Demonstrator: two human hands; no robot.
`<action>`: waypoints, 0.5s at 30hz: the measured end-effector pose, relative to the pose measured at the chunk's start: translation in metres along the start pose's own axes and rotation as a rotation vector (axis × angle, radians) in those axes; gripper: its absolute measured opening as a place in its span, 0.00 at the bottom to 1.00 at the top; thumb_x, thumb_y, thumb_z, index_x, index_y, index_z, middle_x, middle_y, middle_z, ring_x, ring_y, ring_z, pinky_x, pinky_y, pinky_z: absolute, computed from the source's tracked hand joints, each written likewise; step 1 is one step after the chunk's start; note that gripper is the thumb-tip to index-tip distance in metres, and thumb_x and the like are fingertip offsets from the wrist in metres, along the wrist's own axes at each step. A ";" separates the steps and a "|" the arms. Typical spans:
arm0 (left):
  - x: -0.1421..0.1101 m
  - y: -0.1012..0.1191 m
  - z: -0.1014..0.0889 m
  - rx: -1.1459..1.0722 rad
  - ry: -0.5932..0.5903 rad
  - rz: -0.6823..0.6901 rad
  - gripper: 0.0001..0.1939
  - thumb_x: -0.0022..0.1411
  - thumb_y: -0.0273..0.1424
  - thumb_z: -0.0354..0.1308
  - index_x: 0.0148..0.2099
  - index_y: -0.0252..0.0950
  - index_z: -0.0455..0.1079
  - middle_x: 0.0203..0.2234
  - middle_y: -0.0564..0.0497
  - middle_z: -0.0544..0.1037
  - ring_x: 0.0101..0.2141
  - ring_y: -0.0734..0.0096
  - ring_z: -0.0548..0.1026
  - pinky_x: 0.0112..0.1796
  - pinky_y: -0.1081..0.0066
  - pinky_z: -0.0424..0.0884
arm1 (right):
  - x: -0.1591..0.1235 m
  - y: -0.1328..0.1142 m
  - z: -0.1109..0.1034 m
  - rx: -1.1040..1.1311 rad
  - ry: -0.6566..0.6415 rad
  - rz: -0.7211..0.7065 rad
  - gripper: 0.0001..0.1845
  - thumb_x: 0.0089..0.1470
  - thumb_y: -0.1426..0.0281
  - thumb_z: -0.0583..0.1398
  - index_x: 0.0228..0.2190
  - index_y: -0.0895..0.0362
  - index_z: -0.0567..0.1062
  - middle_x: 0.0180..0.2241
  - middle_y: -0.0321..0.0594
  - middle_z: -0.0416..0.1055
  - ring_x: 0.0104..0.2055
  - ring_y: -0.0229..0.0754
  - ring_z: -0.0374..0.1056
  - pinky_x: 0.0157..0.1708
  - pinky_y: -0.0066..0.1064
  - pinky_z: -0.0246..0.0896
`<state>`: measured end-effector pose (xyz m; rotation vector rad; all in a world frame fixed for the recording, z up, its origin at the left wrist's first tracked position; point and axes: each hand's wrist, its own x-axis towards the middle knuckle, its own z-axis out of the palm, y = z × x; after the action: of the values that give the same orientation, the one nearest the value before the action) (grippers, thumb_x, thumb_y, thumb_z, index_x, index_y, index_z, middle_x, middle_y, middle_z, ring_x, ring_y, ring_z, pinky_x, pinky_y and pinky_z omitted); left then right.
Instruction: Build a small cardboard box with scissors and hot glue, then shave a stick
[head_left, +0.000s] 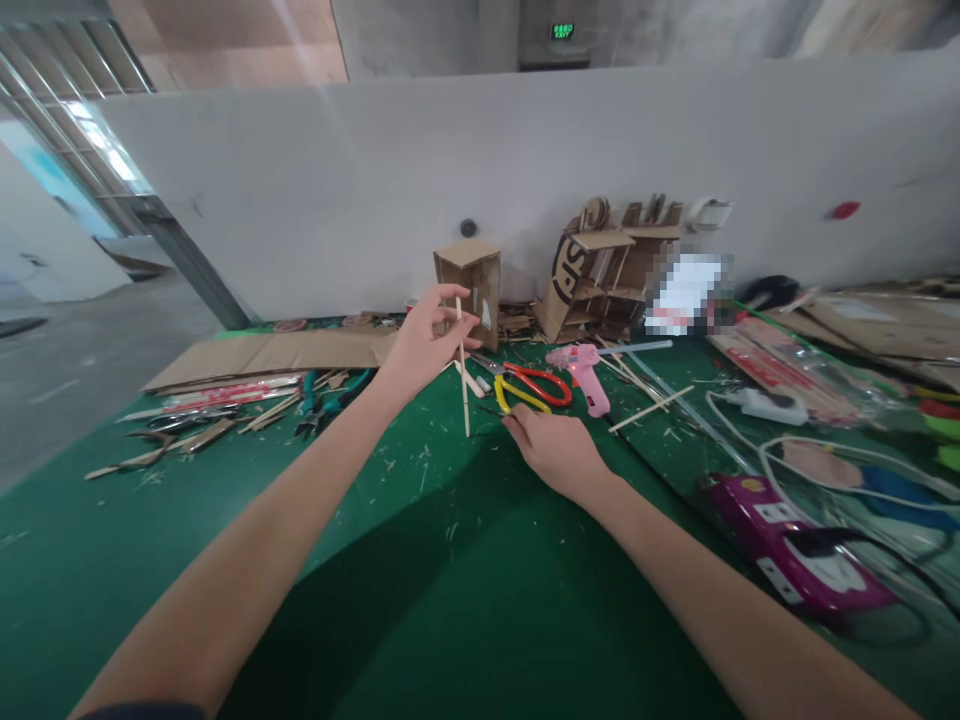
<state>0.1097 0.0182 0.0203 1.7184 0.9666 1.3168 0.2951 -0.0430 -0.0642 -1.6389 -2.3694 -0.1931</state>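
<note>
My left hand (435, 340) pinches a thin wooden stick (464, 395) between thumb and fingers and holds it nearly upright over the green table. To its right, my right hand (559, 445) is closed, with a slim dark pointed tool (490, 411) poking out of the fingertips toward the stick. Most of that tool is hidden in the hand, so its kind cannot be made out. Just beyond the right hand lie scissors (536, 383) with one red and one yellow handle. Behind the left hand stands a small open cardboard box (469, 255).
A pink glue gun (585, 375) lies right of the scissors, near a loose stick (651, 409). A purple power strip (795, 550) with cables sits at the right. Pliers (311, 405) and flat cardboard (274, 358) lie left. A cardboard shelf model (600, 285) stands against the wall.
</note>
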 end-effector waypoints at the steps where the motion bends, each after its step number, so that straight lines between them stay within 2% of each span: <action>1: 0.000 0.000 0.000 -0.008 -0.008 0.000 0.12 0.65 0.28 0.53 0.50 0.40 0.59 0.37 0.49 0.75 0.29 0.73 0.78 0.30 0.72 0.76 | 0.001 -0.001 0.001 -0.029 0.009 0.017 0.22 0.66 0.60 0.41 0.39 0.55 0.71 0.30 0.39 0.76 0.27 0.42 0.70 0.22 0.31 0.39; 6: -0.001 0.001 0.003 -0.032 -0.119 0.056 0.14 0.66 0.26 0.49 0.53 0.41 0.57 0.43 0.46 0.76 0.31 0.73 0.79 0.34 0.70 0.78 | 0.012 0.003 -0.006 -0.089 0.137 0.039 0.29 0.64 0.53 0.41 0.32 0.55 0.75 0.24 0.41 0.74 0.24 0.41 0.68 0.22 0.31 0.35; 9: -0.002 0.002 0.005 -0.027 -0.176 0.029 0.12 0.67 0.26 0.47 0.52 0.39 0.57 0.43 0.44 0.76 0.33 0.69 0.80 0.35 0.68 0.78 | 0.026 0.006 -0.014 -0.114 0.263 0.058 0.32 0.64 0.51 0.41 0.29 0.56 0.76 0.23 0.42 0.74 0.24 0.40 0.67 0.23 0.32 0.33; 12: -0.003 0.004 0.007 -0.016 -0.171 -0.010 0.10 0.68 0.25 0.45 0.50 0.37 0.58 0.40 0.44 0.76 0.36 0.67 0.80 0.38 0.67 0.77 | 0.037 0.007 -0.019 -0.134 0.354 0.079 0.36 0.63 0.49 0.40 0.27 0.57 0.76 0.21 0.42 0.74 0.23 0.39 0.67 0.24 0.32 0.32; 15: -0.005 0.008 0.009 0.016 -0.146 -0.002 0.09 0.67 0.23 0.44 0.48 0.36 0.59 0.37 0.46 0.77 0.38 0.69 0.80 0.41 0.68 0.75 | 0.042 0.006 -0.019 -0.126 0.388 0.060 0.37 0.62 0.48 0.39 0.26 0.57 0.77 0.21 0.42 0.73 0.23 0.39 0.67 0.24 0.32 0.32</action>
<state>0.1190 0.0091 0.0240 1.7980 0.8974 1.1669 0.2896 -0.0079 -0.0349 -1.5548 -2.0489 -0.6015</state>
